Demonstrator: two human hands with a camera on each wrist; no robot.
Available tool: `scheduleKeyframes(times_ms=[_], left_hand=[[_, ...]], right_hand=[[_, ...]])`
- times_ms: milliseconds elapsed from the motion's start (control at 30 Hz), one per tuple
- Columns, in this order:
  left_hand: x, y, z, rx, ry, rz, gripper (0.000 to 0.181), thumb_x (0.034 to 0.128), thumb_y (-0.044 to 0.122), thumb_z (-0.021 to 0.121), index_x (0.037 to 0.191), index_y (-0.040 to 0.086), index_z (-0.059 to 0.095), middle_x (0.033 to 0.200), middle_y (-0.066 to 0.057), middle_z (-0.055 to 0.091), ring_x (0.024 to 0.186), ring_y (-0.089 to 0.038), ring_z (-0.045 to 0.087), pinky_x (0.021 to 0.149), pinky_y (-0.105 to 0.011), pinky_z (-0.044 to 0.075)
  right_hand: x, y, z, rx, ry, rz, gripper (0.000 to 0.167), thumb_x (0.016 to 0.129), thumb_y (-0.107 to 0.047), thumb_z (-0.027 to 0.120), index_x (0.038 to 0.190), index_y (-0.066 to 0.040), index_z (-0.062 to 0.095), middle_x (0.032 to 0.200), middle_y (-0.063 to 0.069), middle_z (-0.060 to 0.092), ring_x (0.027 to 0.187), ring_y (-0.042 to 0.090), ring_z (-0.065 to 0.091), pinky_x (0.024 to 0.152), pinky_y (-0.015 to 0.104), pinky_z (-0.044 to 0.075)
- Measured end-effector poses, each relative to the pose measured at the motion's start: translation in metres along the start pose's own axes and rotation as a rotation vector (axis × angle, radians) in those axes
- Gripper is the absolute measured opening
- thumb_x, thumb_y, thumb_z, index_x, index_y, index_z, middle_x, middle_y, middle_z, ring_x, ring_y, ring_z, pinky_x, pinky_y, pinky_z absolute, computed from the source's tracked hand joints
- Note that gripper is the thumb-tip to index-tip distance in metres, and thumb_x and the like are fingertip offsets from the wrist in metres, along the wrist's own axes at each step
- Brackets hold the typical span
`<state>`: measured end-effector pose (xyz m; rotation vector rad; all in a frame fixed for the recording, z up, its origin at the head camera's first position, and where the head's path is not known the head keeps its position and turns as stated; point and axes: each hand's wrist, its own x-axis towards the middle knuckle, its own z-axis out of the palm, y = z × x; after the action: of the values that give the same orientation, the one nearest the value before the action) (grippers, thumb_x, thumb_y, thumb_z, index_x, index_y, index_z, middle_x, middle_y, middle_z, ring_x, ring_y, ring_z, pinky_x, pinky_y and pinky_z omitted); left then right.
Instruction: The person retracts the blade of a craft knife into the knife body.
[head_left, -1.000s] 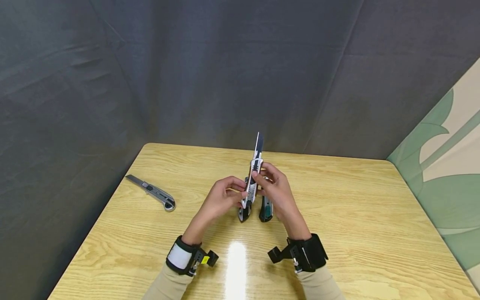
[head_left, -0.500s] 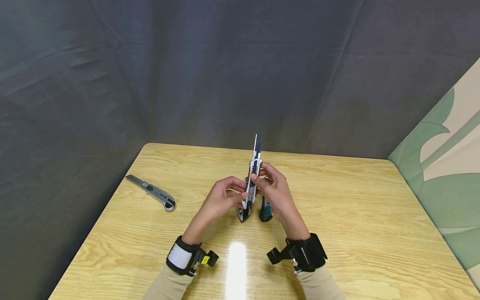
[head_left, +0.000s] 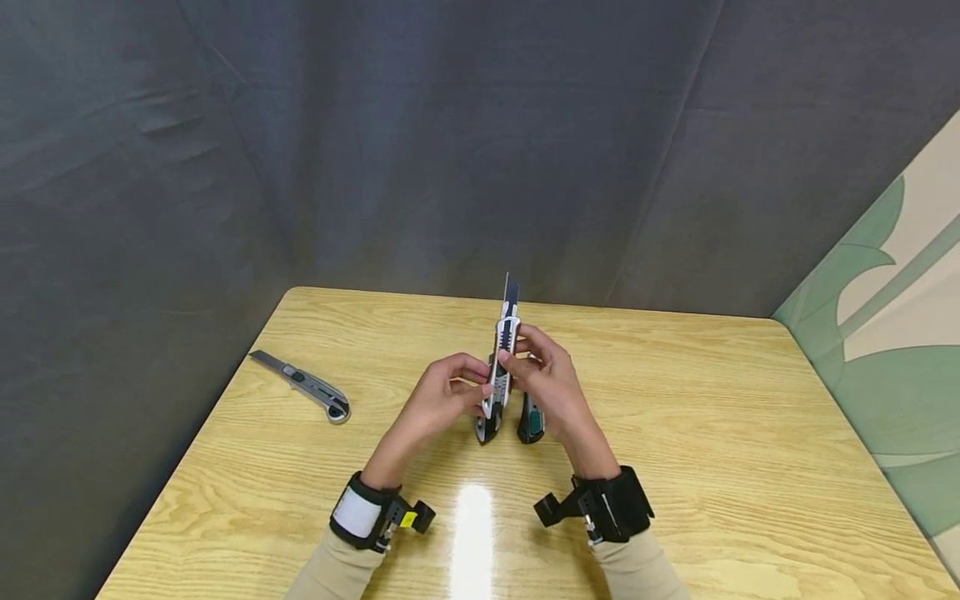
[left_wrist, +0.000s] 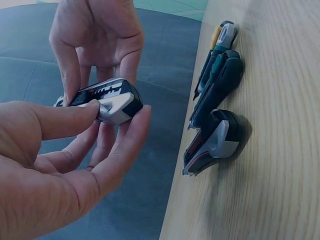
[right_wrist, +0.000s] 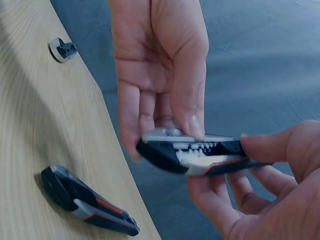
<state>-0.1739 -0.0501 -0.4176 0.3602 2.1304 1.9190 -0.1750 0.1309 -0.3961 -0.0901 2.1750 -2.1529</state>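
Observation:
My left hand [head_left: 442,393] pinches the rear end of a silver-and-black snap-off utility knife [head_left: 506,332] between thumb and fingers. Further forward, my right hand [head_left: 551,377] grips the same handle, its thumb lying on the upper face. The blade [head_left: 512,291] sticks out, pointing away from me. On the table just beneath lies a second utility knife [right_wrist: 90,205], black and silver with orange trim. Beside it is a black-and-green utility knife [head_left: 531,423], partly covered by my right hand in the head view.
A grey utility knife [head_left: 315,389] lies at the left of the wooden table [head_left: 712,433], blade out. Past the green knife, the left wrist view shows another slim tool [left_wrist: 227,34] with a yellow part. A dark curtain [head_left: 480,150] hangs behind the table.
The held knife's blade tip has shifted slightly left and lower, and a little less blade shows. My right thumb has slid back slightly along the handle. My left hand stays in place.

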Motion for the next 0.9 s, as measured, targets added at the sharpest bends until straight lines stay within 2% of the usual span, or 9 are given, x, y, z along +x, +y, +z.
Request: scheduleKeyframes(times_ms=[133, 367, 633, 900], left_hand=[[0.0002, 0.0008, -0.0012, -0.006, 0.002, -0.013, 0.021, 0.0927, 0.004, 0.068, 0.112, -0.001, 0.062, 0.109, -0.019, 0.061, 0.084, -0.025, 0.070, 0.076, -0.045, 0.064], [0.0005, 0.0004, -0.0026, -0.006, 0.009, -0.009, 0.021, 0.0926, 0.003, 0.068, 0.112, -0.002, 0.062, 0.109, -0.021, 0.061, 0.085, -0.027, 0.070, 0.080, -0.053, 0.062], [0.0006, -0.0014, -0.0021, -0.009, -0.005, 0.001, 0.021, 0.0920, 0.003, 0.068, 0.111, -0.003, 0.062, 0.110, -0.021, 0.061, 0.085, -0.028, 0.070, 0.078, -0.051, 0.063], [-0.0003, 0.0005, -0.0019, -0.017, -0.004, 0.001, 0.021, 0.0924, 0.002, 0.068, 0.112, -0.003, 0.061, 0.110, -0.021, 0.061, 0.085, -0.026, 0.070, 0.078, -0.049, 0.063]], right_hand=[[0.0001, 0.0002, -0.0023, 0.025, -0.016, 0.021, 0.040, 0.095, -0.017, 0.068, 0.135, -0.019, 0.059, 0.117, 0.019, 0.056, 0.093, 0.020, 0.065, 0.087, 0.046, 0.061], [-0.0008, 0.0002, 0.0000, -0.005, 0.021, 0.059, 0.042, 0.096, -0.020, 0.068, 0.136, -0.024, 0.059, 0.118, 0.014, 0.060, 0.095, 0.018, 0.066, 0.082, 0.041, 0.063], [-0.0002, 0.0029, 0.0036, -0.031, 0.040, 0.017, 0.045, 0.095, -0.016, 0.068, 0.138, -0.025, 0.058, 0.115, 0.012, 0.060, 0.087, 0.018, 0.065, 0.074, 0.035, 0.064], [-0.0018, 0.0011, 0.0044, -0.008, 0.031, -0.007, 0.052, 0.093, -0.008, 0.069, 0.141, -0.025, 0.057, 0.113, 0.011, 0.057, 0.085, 0.016, 0.066, 0.075, 0.038, 0.063]])
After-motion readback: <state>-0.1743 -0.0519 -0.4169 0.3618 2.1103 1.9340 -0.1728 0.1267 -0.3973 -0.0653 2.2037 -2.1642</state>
